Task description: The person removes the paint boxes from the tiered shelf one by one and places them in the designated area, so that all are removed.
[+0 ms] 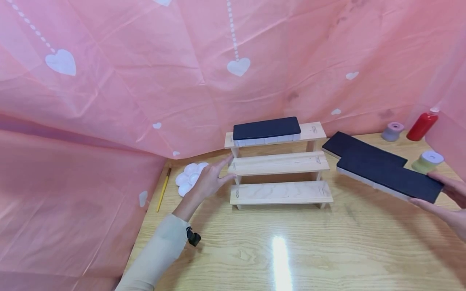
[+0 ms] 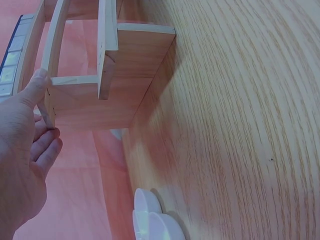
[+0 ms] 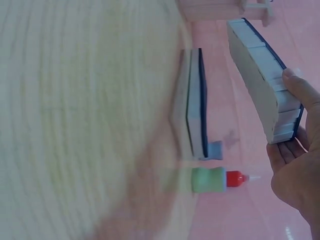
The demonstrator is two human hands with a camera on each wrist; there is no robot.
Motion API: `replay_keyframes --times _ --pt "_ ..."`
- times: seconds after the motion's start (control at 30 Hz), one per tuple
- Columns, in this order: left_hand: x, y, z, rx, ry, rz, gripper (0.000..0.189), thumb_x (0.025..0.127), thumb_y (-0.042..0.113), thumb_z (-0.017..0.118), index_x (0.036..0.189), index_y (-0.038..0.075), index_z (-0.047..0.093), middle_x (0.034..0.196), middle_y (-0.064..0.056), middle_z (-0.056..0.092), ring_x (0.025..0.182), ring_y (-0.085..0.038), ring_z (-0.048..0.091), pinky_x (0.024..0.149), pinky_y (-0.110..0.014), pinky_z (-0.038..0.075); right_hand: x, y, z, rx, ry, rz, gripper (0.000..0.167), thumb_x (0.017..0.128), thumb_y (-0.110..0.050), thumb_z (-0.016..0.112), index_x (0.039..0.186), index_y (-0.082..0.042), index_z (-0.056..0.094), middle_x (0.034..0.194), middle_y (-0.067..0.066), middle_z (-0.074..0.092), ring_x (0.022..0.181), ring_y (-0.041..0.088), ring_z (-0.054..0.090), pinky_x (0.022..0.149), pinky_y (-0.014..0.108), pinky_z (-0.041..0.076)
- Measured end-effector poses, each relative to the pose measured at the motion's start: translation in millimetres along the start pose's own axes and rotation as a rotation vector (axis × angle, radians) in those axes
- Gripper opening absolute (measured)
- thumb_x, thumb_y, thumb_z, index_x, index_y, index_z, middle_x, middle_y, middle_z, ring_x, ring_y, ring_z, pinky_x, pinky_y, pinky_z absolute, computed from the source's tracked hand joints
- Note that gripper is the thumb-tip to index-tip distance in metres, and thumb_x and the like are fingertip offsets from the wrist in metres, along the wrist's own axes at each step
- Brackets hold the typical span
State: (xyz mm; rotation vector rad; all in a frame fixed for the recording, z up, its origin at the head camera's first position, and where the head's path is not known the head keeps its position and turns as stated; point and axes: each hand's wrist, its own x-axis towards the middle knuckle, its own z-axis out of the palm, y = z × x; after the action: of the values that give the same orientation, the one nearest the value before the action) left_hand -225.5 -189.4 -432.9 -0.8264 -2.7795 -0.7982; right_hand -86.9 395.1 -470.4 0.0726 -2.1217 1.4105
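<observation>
A three-step wooden rack [image 1: 280, 193] stands on the table. My left hand [image 1: 210, 180] holds the left end of its middle step; the left wrist view shows the thumb on top and fingers below the board [image 2: 49, 107]. On the top step lies a long box with a dark top and white sides [image 1: 267, 129]. My right hand [image 1: 451, 198] grips the near right end of a similar dark-topped white box [image 1: 389, 173], raised above the table right of the rack. Behind it, a third such box [image 1: 344, 142] lies on the table, partly hidden.
A white flower-shaped palette [image 1: 185, 180] and a yellow pencil-like stick [image 1: 164, 190] lie left of the rack. At the right stand a pink-and-grey pot [image 1: 392, 131], a yellow-green pot [image 1: 426, 162] and a red bottle [image 1: 422, 126]. Pink cloth [image 1: 174, 81] hangs behind.
</observation>
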Motion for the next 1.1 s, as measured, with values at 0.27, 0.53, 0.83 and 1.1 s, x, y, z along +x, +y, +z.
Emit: replay_keyframes --times 0.27,0.53,0.83,1.1 --pt "-0.1 -0.1 1.7 0.001 -0.002 -0.017 0.073 0.100 0.036 0.076 0.163 0.013 0.045 0.159 -0.007 0.053 0.142 -0.028 0.055 0.112 -0.042 0.049 -4.6 6 5 0.022 -0.022 0.031 0.085 0.072 0.034 0.071 0.147 -0.005 0.063 0.133 -0.021 0.066 0.113 -0.011 0.060 0.102 0.004 0.037" --pt "-0.1 0.3 0.8 0.009 0.006 -0.002 0.074 0.100 0.035 0.077 0.162 0.011 0.046 0.159 -0.008 0.053 0.142 -0.028 0.055 0.113 -0.041 0.049 -8.7 13 8 -0.064 -0.095 0.190 0.078 0.088 0.011 0.081 0.155 -0.020 0.057 0.125 -0.035 0.055 0.111 -0.021 0.050 0.101 -0.002 0.032" --pt "0.3 -0.6 0.9 0.009 0.006 0.006 0.074 0.100 0.036 0.076 0.162 0.012 0.045 0.158 -0.008 0.053 0.141 -0.028 0.056 0.112 -0.042 0.050 -17.0 34 6 -0.233 -0.208 0.352 0.079 0.099 -0.022 0.079 0.166 -0.030 0.038 0.152 -0.030 0.039 0.128 -0.025 0.031 0.099 -0.007 0.021" --pt "-0.3 -0.3 0.3 0.010 0.006 0.012 0.074 0.100 0.037 0.076 0.163 0.013 0.044 0.158 -0.009 0.054 0.139 -0.029 0.057 0.110 -0.043 0.051 -15.4 34 9 -0.268 -0.252 0.353 0.080 0.098 -0.025 0.080 0.166 -0.026 0.039 0.165 -0.003 0.038 0.110 -0.029 0.036 0.091 -0.007 0.029"
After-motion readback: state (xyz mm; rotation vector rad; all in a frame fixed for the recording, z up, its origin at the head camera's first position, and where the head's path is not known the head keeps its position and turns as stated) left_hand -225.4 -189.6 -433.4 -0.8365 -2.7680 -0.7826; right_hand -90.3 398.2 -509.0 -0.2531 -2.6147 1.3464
